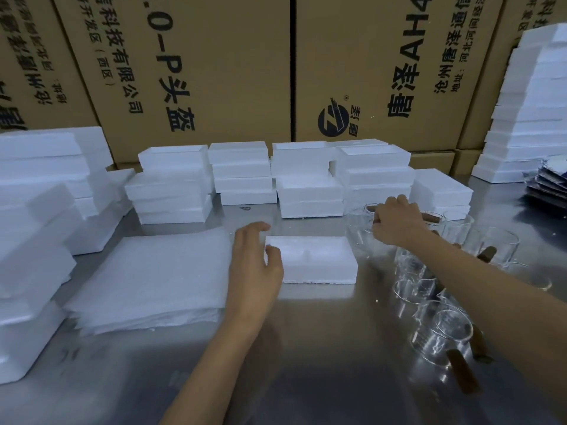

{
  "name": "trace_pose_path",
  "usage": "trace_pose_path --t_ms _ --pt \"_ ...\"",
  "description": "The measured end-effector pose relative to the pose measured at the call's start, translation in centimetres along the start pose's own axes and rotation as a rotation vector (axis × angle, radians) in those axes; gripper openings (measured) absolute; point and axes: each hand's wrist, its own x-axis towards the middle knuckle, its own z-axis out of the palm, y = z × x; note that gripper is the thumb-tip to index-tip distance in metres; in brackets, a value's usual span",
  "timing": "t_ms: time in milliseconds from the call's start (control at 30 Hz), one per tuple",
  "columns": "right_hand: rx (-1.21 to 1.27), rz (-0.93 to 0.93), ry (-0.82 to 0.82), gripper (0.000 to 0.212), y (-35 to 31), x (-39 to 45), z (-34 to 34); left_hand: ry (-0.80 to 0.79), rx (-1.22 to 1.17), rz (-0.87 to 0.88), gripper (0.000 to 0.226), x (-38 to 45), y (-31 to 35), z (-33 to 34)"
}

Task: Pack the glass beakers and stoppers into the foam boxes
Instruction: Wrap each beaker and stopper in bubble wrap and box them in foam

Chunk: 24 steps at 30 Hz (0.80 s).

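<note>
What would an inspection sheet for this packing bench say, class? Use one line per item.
Surface: steel bench, reflective.
Job's things: open foam box at centre; glass beakers clustered at right, some with brown stoppers.
Clutter: foam sheets stacked at left; foam box stacks behind.
Grips: left hand at the box's left end, thumb on its rim; right hand reaching onto the far beakers, grip unclear.
Cables: nothing seen.
Surroundings: printed cartons behind.

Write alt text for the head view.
A person's left hand steadies an open foam box on a steel table while the right hand reaches among glass beakers. Stacked foam boxes stand behind.
</note>
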Motion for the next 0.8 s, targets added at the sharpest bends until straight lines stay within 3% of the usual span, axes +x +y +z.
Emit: trace_pose_path --t_ms 133,233,333,400,467,667,800 --pt "0.018 -0.036 0.146 0.016 -1.5 -0.7 -2.1 0.191 0.199 -0.008 0.04 2.2 -1.3 -4.2" --pt "0.224 -0.031 0.194 0.011 -3.2 -1.4 -4.1 0.099 0.369 -0.182 0.031 3.4 -3.9 -7.1" --pt "0.704 -0.01 0.097 0.007 -5.7 -2.9 -5.6 -0.171 0.578 -0.3 0.03 3.5 -5.4 -7.7" --pt "1.18 0.029 -0.028 0.008 -7.8 -4.9 -6.0 -0.163 0.601 -0.301 0.024 3.4 -5.8 -7.4" --pt "1.421 0.059 -0.115 0.012 -9.6 -7.1 -5.7 -0.082 0.536 -0.311 0.016 3.4 -5.8 -7.3" --pt "1.546 0.036 -0.101 0.008 -13.8 -11.9 -1.3 -0.13 0.634 -0.29 0.024 3.6 -5.8 -7.5" --pt "1.575 -0.036 0.002 0.006 -14.6 -12.8 -0.7 -0.063 0.291 -0.262 0.022 4.3 -4.3 -7.5"
